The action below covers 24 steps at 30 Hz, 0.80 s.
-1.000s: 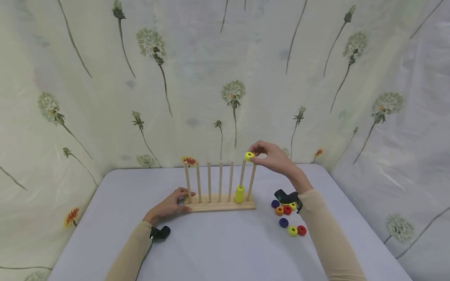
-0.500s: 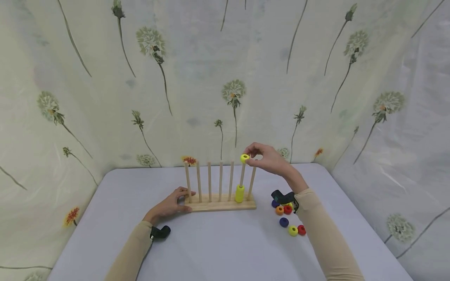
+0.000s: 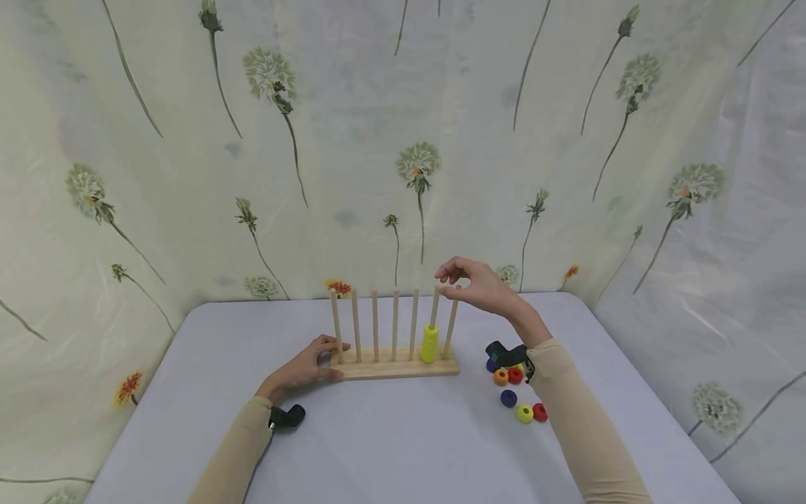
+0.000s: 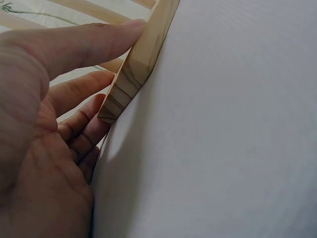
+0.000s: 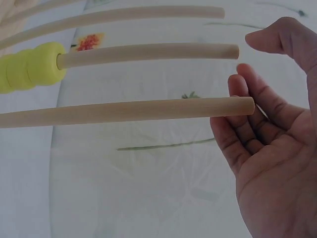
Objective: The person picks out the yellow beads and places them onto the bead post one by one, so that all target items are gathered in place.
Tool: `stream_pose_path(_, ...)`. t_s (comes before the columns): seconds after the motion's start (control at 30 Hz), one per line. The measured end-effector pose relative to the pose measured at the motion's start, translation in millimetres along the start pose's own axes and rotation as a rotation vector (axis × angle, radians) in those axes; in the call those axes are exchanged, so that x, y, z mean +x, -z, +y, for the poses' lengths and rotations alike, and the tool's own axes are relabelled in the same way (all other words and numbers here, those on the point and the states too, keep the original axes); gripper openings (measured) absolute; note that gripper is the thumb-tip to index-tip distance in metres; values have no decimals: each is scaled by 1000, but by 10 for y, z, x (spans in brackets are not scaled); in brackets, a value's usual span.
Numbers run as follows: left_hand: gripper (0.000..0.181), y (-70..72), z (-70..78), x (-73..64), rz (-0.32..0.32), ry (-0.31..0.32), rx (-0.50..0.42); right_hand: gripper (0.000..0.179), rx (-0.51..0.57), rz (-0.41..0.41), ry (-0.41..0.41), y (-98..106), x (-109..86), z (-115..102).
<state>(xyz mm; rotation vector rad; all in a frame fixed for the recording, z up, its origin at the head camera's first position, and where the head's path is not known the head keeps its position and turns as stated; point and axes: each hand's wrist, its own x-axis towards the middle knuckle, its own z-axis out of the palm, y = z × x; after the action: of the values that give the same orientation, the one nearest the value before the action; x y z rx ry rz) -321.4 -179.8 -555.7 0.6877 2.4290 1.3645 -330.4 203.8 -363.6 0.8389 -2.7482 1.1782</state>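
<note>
long beige sleeves (image 3: 588, 423) and two bent, black, wrist-worn cameras (image 3: 287, 418)

The wooden base (image 4: 141, 55) is cut off (left wrist view, top edge).

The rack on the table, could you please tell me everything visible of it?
The rack looks like pale wood, darker-grained at its left end. Its long, flat base lies on the table, bearing a row of seven upright round pegs. Yellow beads are stacked low on the second from the right; the other six are bare. The left hand holds the base's left end; the right hand is by the tops of the two rightmost pegs, contact unclear.
</note>
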Motion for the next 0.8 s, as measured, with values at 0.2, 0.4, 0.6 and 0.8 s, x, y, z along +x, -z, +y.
stream_pose_path(0.2,59,-22,6,1,5,-6,0,28,-4,6,2,26,-26,21)
stream_pose_path(0.4,58,-49,-8,15,17,-12,1,29,17,48,17,110,-113,21)
stream_pose_path(0.6,57,-54,52,-12,22,-13,16,28,40,97,8,223,-311,48)
stream_pose_path(0.8,57,-16,10,-4,8,-15,9,27,52,104,-26,283,-597,168)
